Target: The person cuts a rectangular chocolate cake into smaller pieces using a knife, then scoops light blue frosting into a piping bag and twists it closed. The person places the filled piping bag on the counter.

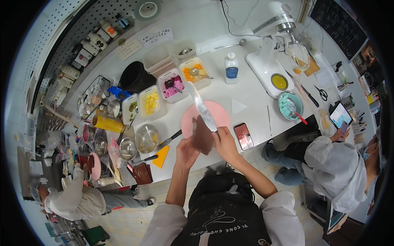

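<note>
My left hand (187,151) grips a flat brown sheet (202,136), possibly chocolate sponge, which is tilted above the near edge of a round pink board (190,115). In my right hand (226,144) is a metal spatula (203,111) with a long blade, its handle mostly hidden by my fingers. The blade points away from me and lies along or just over the sheet's right side; whether they touch I cannot tell. More brown sheets (143,173) lie stacked at the worktable's near left edge.
Fruit tubs (153,115), a glass bowl (147,139) and a yellow scraper (161,156) stand left. A phone (243,136), bottle (231,68), stand mixer (261,69) and bowl of turquoise cream (291,105) are right. One person (74,203) works at left; another (335,172) holds a phone at right.
</note>
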The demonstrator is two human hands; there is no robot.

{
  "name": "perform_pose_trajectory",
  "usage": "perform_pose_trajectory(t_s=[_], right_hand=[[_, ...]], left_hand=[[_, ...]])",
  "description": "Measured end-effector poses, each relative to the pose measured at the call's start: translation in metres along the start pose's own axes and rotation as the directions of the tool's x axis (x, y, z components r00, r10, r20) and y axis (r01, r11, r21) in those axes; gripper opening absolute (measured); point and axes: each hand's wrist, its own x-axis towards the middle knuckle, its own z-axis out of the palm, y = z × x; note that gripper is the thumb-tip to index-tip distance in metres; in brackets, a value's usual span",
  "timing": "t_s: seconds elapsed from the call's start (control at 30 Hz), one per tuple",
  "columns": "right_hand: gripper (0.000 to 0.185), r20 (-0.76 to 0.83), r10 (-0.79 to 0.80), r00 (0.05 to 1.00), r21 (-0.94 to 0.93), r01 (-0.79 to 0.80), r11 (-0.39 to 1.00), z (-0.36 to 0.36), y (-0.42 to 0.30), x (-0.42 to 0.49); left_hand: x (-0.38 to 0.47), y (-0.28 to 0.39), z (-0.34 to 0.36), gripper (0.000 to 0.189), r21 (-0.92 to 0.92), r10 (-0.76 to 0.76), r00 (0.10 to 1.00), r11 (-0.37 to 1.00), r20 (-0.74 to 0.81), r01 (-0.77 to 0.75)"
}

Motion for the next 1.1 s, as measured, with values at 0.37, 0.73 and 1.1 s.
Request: perform_pose_trajectory(t_s=[0.37,0.73,1.1], right_hand=[[0.022,0.279,-0.148,0.949,-0.027,0.162,0.986,0.01,-0.121,-0.049],[0.023,0.467,-0.255,0.847,0.019,0.278,0.96,0.118,-0.217,-0.096],[0.026,0.405,-0.387,0.828,-0.068,0.449,0.891,0.189,-0.241,-0.105]], left_hand=[[-0.083,0.0,-0.026,0.049,0.289,0.334,0.94,0.895,0.07,-0.34],[-0.169,0.065,-0.058,0.035,0.071,0.7,0.714,0.711,0.025,-0.7],[-0.202,0.137,-0.058,0.039,0.111,0.746,0.664,0.664,-0.041,-0.739]])
